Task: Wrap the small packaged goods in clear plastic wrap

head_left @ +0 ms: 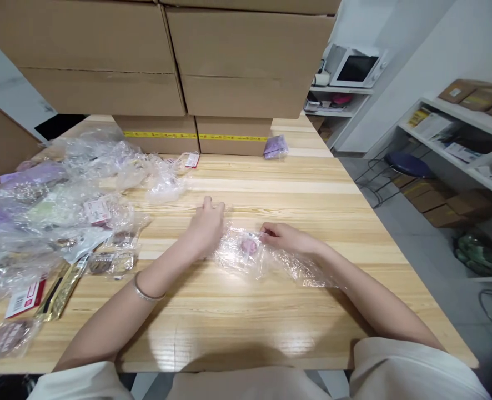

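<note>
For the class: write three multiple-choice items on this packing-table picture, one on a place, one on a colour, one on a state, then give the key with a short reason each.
1. Where is the heap of plastic bags?
A. on the person's left
B. on the person's right
C. on the floor

2. What colour is the tape on the cardboard boxes?
A. red
B. yellow
C. blue

3. What is the right hand doing?
A. resting on the bare table
B. raised in the air
C. pinching a clear bag

Key: 1 A, the heap lies beyond the left hand. 2 B, a yellow strip runs across both boxes. 3 C, fingertips grip the clear bag holding a pinkish round item.
</note>
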Tool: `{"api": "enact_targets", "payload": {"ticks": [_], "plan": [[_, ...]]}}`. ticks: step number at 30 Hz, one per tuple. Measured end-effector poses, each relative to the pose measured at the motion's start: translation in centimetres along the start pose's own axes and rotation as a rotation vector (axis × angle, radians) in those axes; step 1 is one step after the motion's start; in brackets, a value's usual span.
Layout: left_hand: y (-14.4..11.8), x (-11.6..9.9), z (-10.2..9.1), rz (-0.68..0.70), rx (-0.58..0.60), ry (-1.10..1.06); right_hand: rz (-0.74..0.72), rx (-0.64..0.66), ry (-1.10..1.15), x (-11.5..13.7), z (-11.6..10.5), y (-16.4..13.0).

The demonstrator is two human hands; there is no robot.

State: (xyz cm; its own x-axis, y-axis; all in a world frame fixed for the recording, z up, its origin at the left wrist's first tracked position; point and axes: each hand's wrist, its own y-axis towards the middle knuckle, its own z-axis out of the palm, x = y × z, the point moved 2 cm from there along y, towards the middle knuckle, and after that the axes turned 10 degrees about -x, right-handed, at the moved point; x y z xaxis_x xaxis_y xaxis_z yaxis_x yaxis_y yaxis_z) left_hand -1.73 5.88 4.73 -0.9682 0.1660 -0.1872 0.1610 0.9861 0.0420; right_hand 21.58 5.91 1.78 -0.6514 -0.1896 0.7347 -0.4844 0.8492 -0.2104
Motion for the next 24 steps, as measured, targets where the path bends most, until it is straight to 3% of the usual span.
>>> {"api": "enact_targets", "payload": {"ticks": [4, 9, 12, 15, 17, 20, 22, 24], "plan": [[1.2, 4.7, -0.3, 0.000, 0.050, -0.080, 0.060, 0.008, 0.261, -0.6, -0.4, 0.3], [2.2, 10.3, -2.9, -0.124, -0.177, 0.171, 0.073, -0.028, 0.335, -0.8, -0.8, 0.2], [2.0, 11.2, -4.4, -0.257, -0.222, 0.315, 0.095, -0.055, 0.365, -0.9, -0.6, 0.1], [1.1, 8.3, -4.2, -0.262, -0.310, 0.360, 0.126, -0.075, 0.399, -1.2, -0.3, 0.3], [0.2, 4.5, -2.9, -0.089, -0.383, 0.224, 0.128, -0.091, 0.436, -1.3, -0.1, 0.5], [-1.6, -1.5, 0.7, 0.233, -0.195, -0.271, 0.061, -0.077, 0.555, -1.4, 0.1, 0.7], [-2.5, -3.8, 2.5, 0.304, -0.100, -0.409, -0.001, -0.015, 0.627, -1.4, 0.4, 0.8], [-2.6, -4.0, 3.1, 0.274, -0.031, -0.522, -0.019, 0.050, 0.639, -1.7, 0.6, 0.9]]}}
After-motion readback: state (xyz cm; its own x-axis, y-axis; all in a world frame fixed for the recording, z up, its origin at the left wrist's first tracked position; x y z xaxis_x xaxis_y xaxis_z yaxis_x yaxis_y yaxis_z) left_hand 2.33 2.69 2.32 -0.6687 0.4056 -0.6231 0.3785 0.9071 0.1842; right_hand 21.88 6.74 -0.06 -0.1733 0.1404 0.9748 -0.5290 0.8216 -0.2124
